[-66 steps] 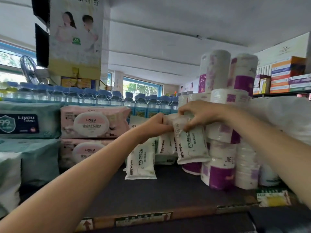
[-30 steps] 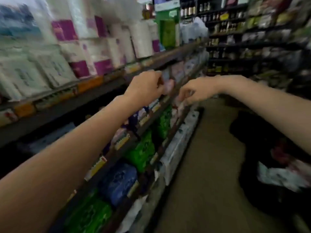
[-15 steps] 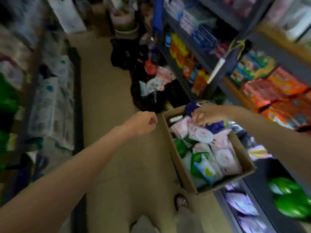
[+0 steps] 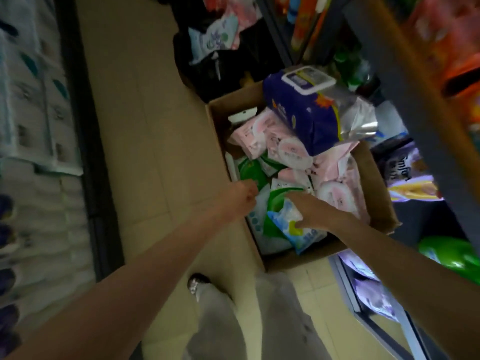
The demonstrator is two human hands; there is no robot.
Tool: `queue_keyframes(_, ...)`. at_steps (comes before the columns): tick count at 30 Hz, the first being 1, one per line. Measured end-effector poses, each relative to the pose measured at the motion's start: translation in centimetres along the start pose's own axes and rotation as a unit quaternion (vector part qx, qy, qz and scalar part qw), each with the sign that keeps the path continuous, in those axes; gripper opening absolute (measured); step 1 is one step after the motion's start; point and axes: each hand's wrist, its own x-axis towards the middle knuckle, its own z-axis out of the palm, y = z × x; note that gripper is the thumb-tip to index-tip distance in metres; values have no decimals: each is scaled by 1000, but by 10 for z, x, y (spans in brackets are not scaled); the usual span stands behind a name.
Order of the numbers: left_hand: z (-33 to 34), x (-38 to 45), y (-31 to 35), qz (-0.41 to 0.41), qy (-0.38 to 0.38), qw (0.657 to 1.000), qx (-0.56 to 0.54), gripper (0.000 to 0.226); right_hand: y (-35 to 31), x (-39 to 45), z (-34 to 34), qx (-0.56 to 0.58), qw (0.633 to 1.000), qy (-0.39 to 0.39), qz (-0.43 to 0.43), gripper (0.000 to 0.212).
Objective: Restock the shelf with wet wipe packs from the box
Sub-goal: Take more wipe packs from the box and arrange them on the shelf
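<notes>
An open cardboard box [image 4: 374,185] stands on the floor, full of wet wipe packs. A large dark blue pack [image 4: 298,113] lies on top at the far end, pink packs [image 4: 292,152] sit in the middle, and green and white packs [image 4: 253,172] are nearer me. My right hand [image 4: 310,210] is down in the near end of the box, its fingers closed around a light blue and white pack [image 4: 291,224]. At the box's left wall, my left hand [image 4: 242,197] is curled into a loose fist, and I see nothing in it.
A low shelf of white tissue packs [image 4: 36,105] runs along the left of the aisle. On the right stands a shelf unit [image 4: 420,107] with orange and green goods. Black bags [image 4: 207,63] lie beyond the box. My leg and shoe [image 4: 196,280] are just below it.
My view swung from the top shelf down to the floor box. Both hands dropped from the shelf. My right hand moved from the dark blue pack to the near light blue one.
</notes>
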Motion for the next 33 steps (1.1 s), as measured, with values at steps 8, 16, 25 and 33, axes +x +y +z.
queue_keyframes(8,45,32,-13,-25,0,1000,-13,29,4,28,19,-250,962,104,-43,60)
queue_keyframes(16,57,40,-2,-38,13,997,-63,28,13,27,-2,-197,979,9,-44,41)
queue_keyframes(25,35,31,11,-57,-152,966,-203,46,-4,12,-50,201,962,110,-145,23)
queue_keyframes(33,-21,35,-32,-69,76,942,-321,29,-29,25,-56,405,885,219,-75,39)
